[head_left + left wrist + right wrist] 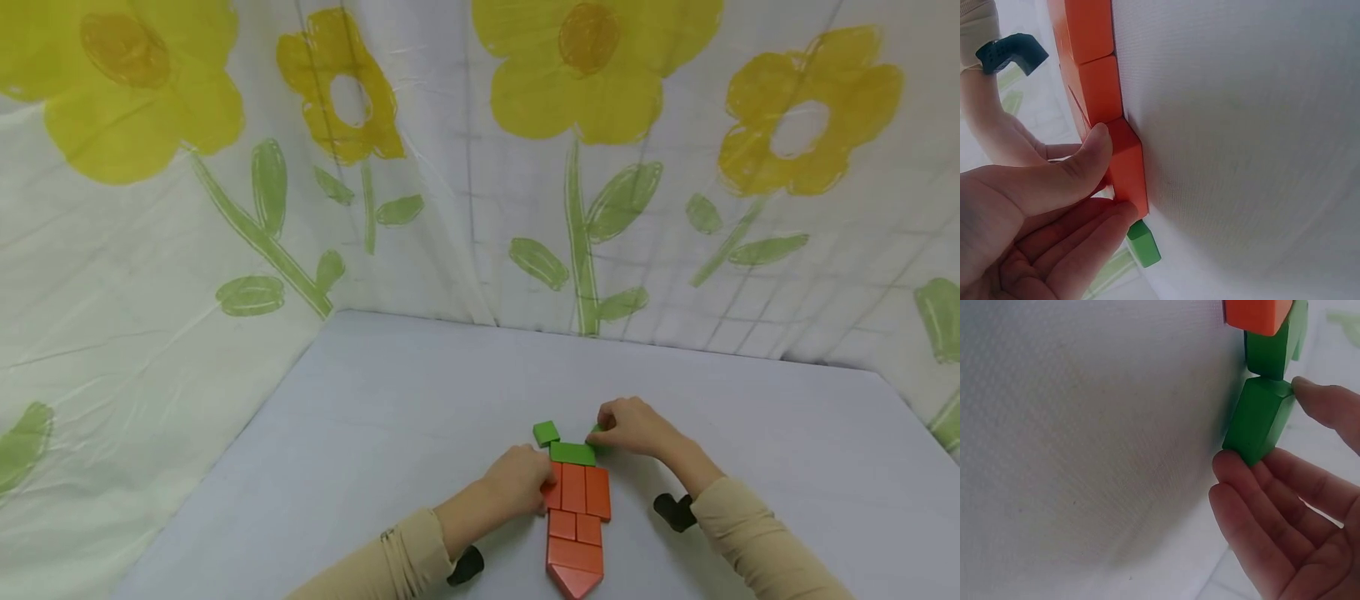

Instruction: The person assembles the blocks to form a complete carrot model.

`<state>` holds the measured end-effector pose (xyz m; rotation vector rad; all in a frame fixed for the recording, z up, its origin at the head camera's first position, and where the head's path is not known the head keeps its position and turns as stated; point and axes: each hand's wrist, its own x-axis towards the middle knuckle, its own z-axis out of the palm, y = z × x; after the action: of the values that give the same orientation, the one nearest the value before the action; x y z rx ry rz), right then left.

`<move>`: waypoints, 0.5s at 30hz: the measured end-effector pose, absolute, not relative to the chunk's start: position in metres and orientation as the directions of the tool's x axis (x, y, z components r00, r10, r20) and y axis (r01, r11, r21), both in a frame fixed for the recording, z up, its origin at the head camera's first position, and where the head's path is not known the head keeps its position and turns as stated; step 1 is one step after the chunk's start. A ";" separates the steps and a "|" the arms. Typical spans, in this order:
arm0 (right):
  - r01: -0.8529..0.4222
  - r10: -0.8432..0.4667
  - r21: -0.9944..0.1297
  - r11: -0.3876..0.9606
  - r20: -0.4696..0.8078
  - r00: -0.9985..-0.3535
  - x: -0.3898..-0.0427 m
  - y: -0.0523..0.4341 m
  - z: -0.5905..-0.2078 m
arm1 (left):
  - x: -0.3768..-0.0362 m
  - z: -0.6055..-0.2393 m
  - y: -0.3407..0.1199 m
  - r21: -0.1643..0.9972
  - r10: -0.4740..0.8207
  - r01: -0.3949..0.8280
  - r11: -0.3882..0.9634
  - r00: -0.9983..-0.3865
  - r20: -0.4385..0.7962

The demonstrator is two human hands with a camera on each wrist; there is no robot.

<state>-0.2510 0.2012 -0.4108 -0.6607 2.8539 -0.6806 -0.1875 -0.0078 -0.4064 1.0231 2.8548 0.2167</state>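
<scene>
Flat red and green blocks lie together in a figure on the white table. My left hand (519, 479) pinches the ends of the leftmost red block (1127, 172), one of three standing side by side, with thumb and fingertips. At the upper right of the figure, my right hand (637, 427) holds a small green block (1257, 419) between thumb and fingers, its corner right at the green rectangular block (572, 453). Another small green block (546, 433) sits at that rectangle's upper left corner. Below the three red blocks come smaller red blocks (562, 523) and a red triangular block (576, 581).
The white table (420, 383) reaches back to a white curtain (442, 242) printed with yellow flowers. Black wrist-worn devices (467, 567) hang under both forearms, close over the table beside the figure.
</scene>
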 end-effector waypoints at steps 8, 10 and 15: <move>-0.410 -0.462 -0.461 0.787 0.001 -0.887 -0.249 0.201 -0.413 | -0.188 -0.407 -0.008 0.174 0.646 0.631 0.756 -0.763 -0.040; -0.400 -0.453 -0.466 0.789 -0.003 -0.891 -0.249 0.201 -0.415 | -0.188 -0.407 -0.008 0.172 0.647 0.633 0.754 -0.761 -0.035; -0.363 -0.417 -0.467 0.806 -0.012 -0.909 -0.248 0.200 -0.417 | -0.188 -0.408 -0.009 0.185 0.652 0.638 0.747 -0.758 -0.024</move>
<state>-0.2480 0.2004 -0.4173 -0.6233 2.8765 -0.7088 -0.1883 -0.0085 -0.4079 1.0563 2.8549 0.2541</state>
